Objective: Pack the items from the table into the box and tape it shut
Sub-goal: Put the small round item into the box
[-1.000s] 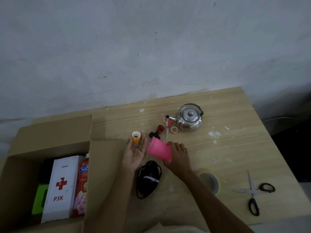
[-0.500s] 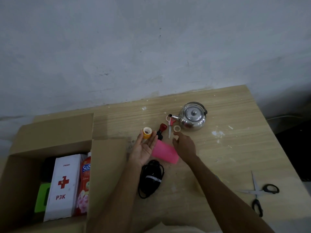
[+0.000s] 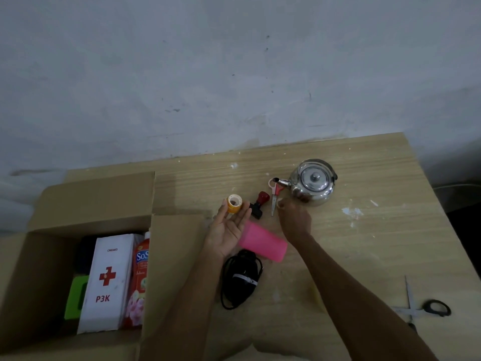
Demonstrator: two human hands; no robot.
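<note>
Straight-fingered left hand (image 3: 226, 230) carries a round orange tape roll (image 3: 234, 203); right hand (image 3: 295, 220) near steel kettle (image 3: 313, 182), grasp unclear

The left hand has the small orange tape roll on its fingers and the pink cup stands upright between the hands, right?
Not quite: the head view shows the pink cup lying on its side, not upright. The small orange tape roll does sit on the fingers of the left hand, with the cup between that and the right hand.
</note>
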